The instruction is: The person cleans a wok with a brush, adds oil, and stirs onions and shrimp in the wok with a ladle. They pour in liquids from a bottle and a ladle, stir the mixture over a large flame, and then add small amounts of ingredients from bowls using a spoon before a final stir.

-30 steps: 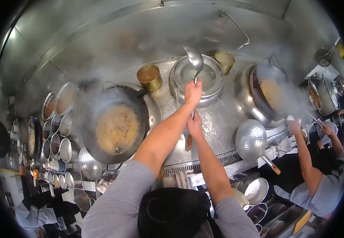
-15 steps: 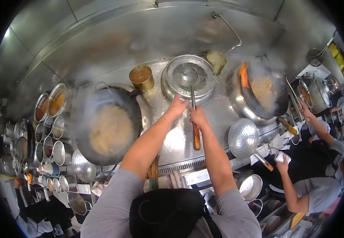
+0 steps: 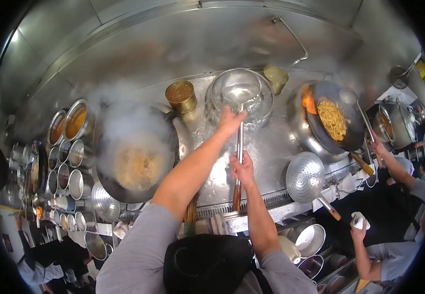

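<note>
Both hands grip a ladle over a water basin at the back of a steaming wok range.

The left hand (image 3: 231, 121) is closed round the upper shaft of the long steel ladle with a wooden handle (image 3: 240, 143), and the right hand (image 3: 243, 169) is clenched lower down, just above the wood. The ladle's bowl sits in the round steel basin (image 3: 266, 93) of clear, splashing water at the back edge of the steel range (image 3: 271, 147). Just left of the basin is a brass-coloured tin can (image 3: 181, 96) of brown sauce. Nearer the left edge, a black wok (image 3: 139, 166) holds pale yellow food under steam. Steel seasoning pots (image 3: 68, 161) line the left edge, two with orange liquid. At the right, a co-worker's wok (image 3: 332, 120) holds yellow noodles.
</note>
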The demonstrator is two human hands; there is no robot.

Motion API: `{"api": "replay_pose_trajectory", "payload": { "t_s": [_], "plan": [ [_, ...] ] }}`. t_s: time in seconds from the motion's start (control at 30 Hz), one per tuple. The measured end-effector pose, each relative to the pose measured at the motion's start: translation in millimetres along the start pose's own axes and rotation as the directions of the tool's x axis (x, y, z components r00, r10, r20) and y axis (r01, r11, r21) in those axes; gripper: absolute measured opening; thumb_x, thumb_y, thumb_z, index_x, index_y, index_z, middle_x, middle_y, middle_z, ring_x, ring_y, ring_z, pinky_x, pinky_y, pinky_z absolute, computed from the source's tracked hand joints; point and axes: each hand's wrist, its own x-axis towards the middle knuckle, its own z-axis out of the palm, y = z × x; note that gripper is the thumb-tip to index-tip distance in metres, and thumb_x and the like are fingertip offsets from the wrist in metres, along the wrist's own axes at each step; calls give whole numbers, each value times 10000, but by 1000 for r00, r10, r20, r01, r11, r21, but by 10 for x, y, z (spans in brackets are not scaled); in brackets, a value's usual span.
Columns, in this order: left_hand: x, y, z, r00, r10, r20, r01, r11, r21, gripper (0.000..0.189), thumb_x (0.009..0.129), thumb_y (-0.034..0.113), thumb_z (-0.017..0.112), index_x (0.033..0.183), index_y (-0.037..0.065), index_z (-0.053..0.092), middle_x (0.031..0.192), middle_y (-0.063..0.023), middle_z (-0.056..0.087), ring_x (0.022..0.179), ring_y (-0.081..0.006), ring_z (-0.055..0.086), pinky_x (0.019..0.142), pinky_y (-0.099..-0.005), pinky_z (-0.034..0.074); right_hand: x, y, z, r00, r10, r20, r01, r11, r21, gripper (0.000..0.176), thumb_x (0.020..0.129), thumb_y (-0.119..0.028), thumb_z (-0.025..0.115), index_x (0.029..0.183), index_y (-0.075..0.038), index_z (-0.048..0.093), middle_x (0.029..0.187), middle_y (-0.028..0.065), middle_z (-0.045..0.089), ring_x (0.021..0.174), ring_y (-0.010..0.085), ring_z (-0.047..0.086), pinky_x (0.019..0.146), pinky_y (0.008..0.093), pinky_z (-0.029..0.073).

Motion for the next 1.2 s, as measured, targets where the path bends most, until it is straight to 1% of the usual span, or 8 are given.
{"api": "replay_pose_trajectory", "payload": {
  "t_s": [0.33,0.4,0.47,0.6,0.73,0.83,0.93,1.2],
  "plan": [
    [-53,226,86,975,210,-73,-190,958,216,401,941,251,555,1189,-62,517,1081,-319,607,1035,-456,592,904,-473,454,38,422,-80,926,-364,-99,189,674,-714,385,950,-310,609,1131,16,515,833,127,626,720,211,615,655,358,494],
    [-141,-124,-24,988,155,19,-155,958,243,426,939,260,566,1230,-46,514,1120,-315,600,1085,-438,582,932,-464,449,-130,112,-18,977,-120,-177,-21,772,-635,427,958,-282,588,1242,21,486,940,174,631,875,280,609,791,393,478],
    [-226,-688,-177,821,557,121,-560,749,354,530,952,263,563,1379,-20,426,1228,-252,595,1111,-347,605,940,-420,472,-49,-36,-127,944,-313,-108,131,653,-746,430,958,-234,569,1300,5,470,978,205,624,888,308,620,829,406,483],
    [-1198,-1101,-901,935,-20,355,-141,896,422,403,969,312,543,1227,3,567,1152,-204,630,1038,-321,609,916,-405,469,449,-42,-462,801,-598,4,242,319,-916,402,950,-166,538,1307,2,459,944,210,611,740,309,643,714,421,529],
    [-2345,-1543,-1679,965,-23,260,-15,990,143,254,949,199,615,1112,5,597,967,-127,651,925,-188,626,802,-335,511,702,-433,-312,964,-169,-206,-81,552,-830,303,929,-118,489,1195,25,505,760,156,585,537,230,594,474,366,511],
    [-3156,-1523,-2275,934,-323,150,330,944,-21,263,955,204,622,1132,12,590,926,-68,636,856,-127,613,733,-296,519,1192,-425,-620,967,253,-36,-255,966,-48,93,941,-95,487,876,-45,532,701,36,566,506,149,528,463,280,472],
    [-3828,-1776,-2925,955,-280,95,244,927,285,279,946,222,625,1121,5,599,892,-66,652,789,-125,629,669,-287,526,1331,-968,-269,884,435,174,-441,648,622,125,940,-78,453,830,-58,508,678,14,527,512,122,510,456,272,447],
    [-5307,-2086,-3679,652,-724,-223,758,622,198,334,880,295,634,1024,-7,628,760,-96,666,560,-167,627,473,-285,500,1853,-1541,527,956,293,21,-292,944,153,204,932,-93,469,729,-85,462,573,-3,455,462,94,471,427,242,422]
  ]
}}
